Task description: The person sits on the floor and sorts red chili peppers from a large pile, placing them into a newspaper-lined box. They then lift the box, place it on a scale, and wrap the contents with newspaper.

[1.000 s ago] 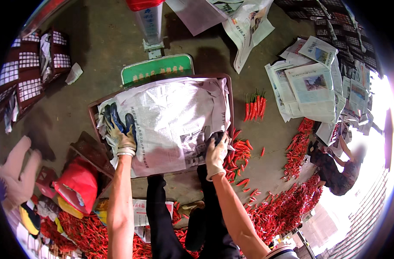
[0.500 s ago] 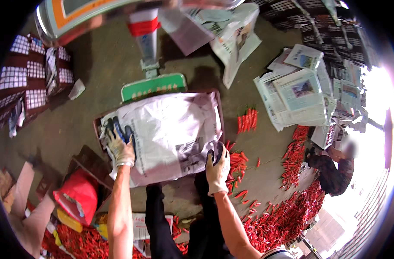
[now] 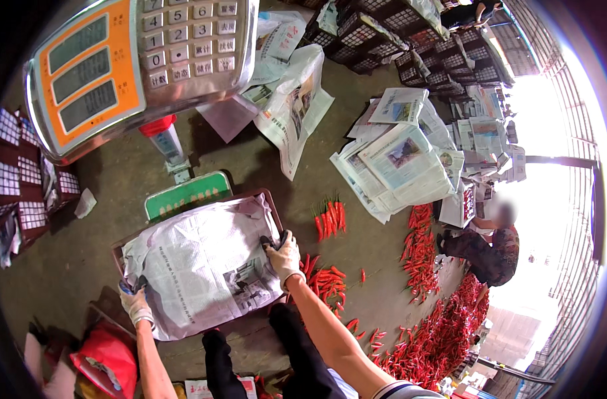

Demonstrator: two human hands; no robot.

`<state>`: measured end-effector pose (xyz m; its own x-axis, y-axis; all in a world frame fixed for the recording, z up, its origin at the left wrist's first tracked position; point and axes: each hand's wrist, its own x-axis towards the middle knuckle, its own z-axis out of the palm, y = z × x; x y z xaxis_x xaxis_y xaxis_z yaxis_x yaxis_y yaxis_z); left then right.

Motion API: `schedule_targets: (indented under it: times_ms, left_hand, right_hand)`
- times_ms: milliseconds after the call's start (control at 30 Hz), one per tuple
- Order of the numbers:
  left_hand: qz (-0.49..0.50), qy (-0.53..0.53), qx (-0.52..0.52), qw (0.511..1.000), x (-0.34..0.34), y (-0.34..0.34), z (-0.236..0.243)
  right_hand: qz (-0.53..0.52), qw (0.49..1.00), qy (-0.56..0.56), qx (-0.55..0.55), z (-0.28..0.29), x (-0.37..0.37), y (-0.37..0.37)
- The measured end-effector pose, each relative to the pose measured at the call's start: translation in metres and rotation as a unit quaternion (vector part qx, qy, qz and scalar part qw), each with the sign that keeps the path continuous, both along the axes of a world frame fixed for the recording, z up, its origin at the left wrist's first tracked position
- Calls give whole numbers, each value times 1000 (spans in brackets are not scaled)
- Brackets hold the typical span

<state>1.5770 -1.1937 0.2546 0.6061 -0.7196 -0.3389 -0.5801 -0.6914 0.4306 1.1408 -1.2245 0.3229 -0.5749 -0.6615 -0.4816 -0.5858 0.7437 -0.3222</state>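
A shallow dark brown crate (image 3: 274, 206), its top covered with newspaper (image 3: 203, 259), rests at the green-edged platform (image 3: 188, 197) of a scale. My left hand (image 3: 136, 303), in a white glove with dark fingertips, grips the crate's near left side; its thumb lies over the paper and its other fingers are mostly hidden. My right hand (image 3: 285, 257), gloved alike, holds the right side with thumb on top and fingers round the rim. What lies under the newspaper is hidden.
The scale's display and keypad (image 3: 144, 73) overhang the upper left. Newspaper sheets (image 3: 403, 159) and red chili peppers (image 3: 330, 218) lie on the floor to the right. A person (image 3: 486, 249) crouches beside a large chili heap (image 3: 436, 332). Crates (image 3: 356, 40) stand behind; a red bag (image 3: 107, 359) sits near left.
My left hand has shifted from the top of the newspaper to the crate's left side. The right hand has closed on the right rim. The view has turned, bringing the scale's keypad in.
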Motion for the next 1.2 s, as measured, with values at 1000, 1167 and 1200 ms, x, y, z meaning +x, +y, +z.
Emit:
schedule_targets:
  times_ms: [1000, 1167, 1200]
  left_hand:
    - [-182, 12, -39, 982, -123, 174, 460]
    - [-204, 78, -4, 976, -177, 129, 498]
    - [-227, 77, -57, 969, -184, 120, 507]
  right_hand:
    - [-139, 955, -204, -165, 407, -173, 201]
    - [-213, 936, -153, -234, 481, -189, 236]
    - [-229, 933, -147, -237, 492, -189, 241]
